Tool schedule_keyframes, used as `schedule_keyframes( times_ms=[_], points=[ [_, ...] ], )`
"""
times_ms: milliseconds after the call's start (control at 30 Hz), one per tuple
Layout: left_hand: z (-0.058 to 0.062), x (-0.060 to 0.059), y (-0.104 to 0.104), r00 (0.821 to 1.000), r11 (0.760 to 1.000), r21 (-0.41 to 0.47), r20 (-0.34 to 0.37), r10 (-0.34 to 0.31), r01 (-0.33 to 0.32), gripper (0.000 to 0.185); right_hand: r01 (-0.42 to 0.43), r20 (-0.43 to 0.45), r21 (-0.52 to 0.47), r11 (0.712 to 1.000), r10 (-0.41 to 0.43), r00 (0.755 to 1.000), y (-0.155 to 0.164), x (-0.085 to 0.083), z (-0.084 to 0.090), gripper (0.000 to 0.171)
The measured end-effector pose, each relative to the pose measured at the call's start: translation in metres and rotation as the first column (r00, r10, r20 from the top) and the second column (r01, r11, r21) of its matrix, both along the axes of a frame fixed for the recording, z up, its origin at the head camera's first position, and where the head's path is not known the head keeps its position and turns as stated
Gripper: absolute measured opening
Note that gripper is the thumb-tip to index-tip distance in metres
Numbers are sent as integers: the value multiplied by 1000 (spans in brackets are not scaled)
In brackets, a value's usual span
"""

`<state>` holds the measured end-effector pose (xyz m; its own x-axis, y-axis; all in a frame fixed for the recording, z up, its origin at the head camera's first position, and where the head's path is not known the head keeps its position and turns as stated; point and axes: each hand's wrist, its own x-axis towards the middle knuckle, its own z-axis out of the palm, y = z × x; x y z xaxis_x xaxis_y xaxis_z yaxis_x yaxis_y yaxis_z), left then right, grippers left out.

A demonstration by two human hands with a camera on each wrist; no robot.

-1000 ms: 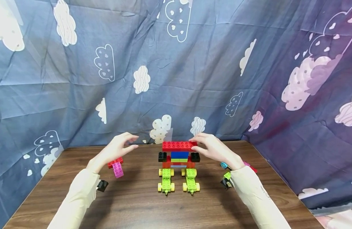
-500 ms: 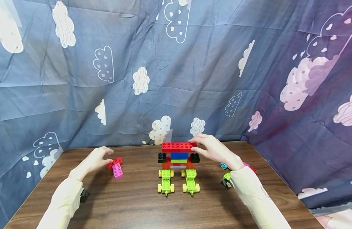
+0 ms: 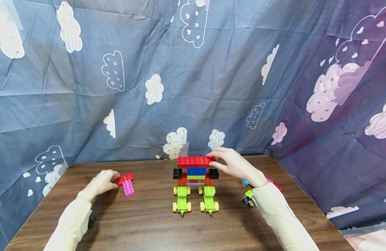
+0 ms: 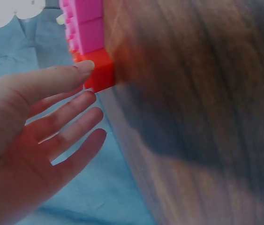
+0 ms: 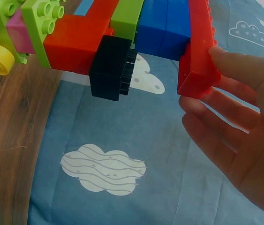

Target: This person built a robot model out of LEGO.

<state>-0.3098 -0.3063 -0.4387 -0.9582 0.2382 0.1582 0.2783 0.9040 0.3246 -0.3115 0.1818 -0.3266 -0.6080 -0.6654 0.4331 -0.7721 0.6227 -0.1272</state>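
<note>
A brick model [image 3: 196, 177] stands mid-table on two green feet with yellow wheels [image 3: 182, 201]. It has black side bricks [image 5: 110, 68], a blue block [image 5: 162, 28] and a long red top plate [image 3: 195, 160]. My right hand [image 3: 216, 161] pinches the right end of that red plate [image 5: 197, 61] between thumb and fingers [image 5: 221, 112]. At the left, my left hand [image 3: 113, 179] lies beside a loose red brick [image 3: 125, 178] joined to a pink brick [image 3: 128, 188]. Its thumb tip touches the red brick [image 4: 99, 70], and its fingers [image 4: 71, 126] are straight and spread below.
Small loose pieces lie by my right wrist: a blue wheel [image 3: 244, 181], a green piece [image 3: 249, 192] and pink-red bricks [image 3: 272, 182]. Cloud-print blue cloth [image 3: 193, 87] hangs behind and on both sides of the wooden table [image 3: 149, 223].
My left hand dropped from beside the model, went left and down to the table, and now touches the red brick. The right hand and the model have stayed in place.
</note>
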Motion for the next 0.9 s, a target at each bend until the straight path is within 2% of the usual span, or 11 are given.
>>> schedule_keyframes(
  times_ms=[333, 700, 900],
  points=[
    [-5, -5, -1, 1000, 1000, 13, -2, 25, -25, 26, 5, 13, 9, 1000, -5, 1000, 0, 1, 2, 28],
    [-7, -11, -1, 998, 998, 32, 25, 61, -62, 29, 2, 25, 12, 1000, -2, 1000, 0, 0, 2, 29],
    [-8, -14, 0, 997, 996, 43, 17, 77, -78, 29, -5, 43, 5, 1000, 5, 999, 0, 2, 3, 29]
  ],
)
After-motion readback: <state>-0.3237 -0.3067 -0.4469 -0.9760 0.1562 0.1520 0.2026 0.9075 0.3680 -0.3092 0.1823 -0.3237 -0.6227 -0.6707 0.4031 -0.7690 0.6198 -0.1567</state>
